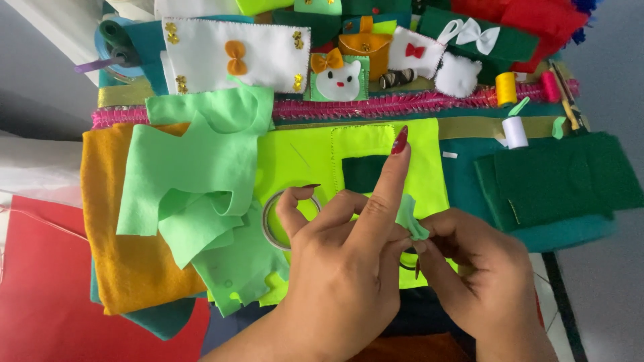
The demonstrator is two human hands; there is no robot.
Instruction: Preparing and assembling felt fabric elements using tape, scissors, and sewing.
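Both hands sit lowest in the frame, nearest the lens, at bottom centre. We record the left hand [335, 268] and the right hand [476, 275] meeting on a small scrap of light green felt [410, 218], just right of centre. The scrap is pinched between the fingertips of both hands; the left index finger points straight up, its red nail reaching the upper middle of the frame, while the other left fingers curl.

Directly beneath the hands lies a neon yellow-green felt sheet [302, 161] with a dark green square patch [362, 173] stitched in. A roll of clear tape [272, 221] rests on that sheet, touching the left thumb side.

Left of centre we note a loose heap of light green felt pieces [194, 181] lying over a mustard-orange felt sheet [114, 228]. Red fabric [47, 295] fills the lower left corner.

At right centre, folded dark green felt [557, 177] lies on teal cloth. Above it stand a white thread spool [514, 132] and a yellow thread spool [506, 88].

Along the top run a pink fringed trim [402, 104], a white felt panel with an orange bow [235, 57], and a small green square with a white cat face [337, 79].
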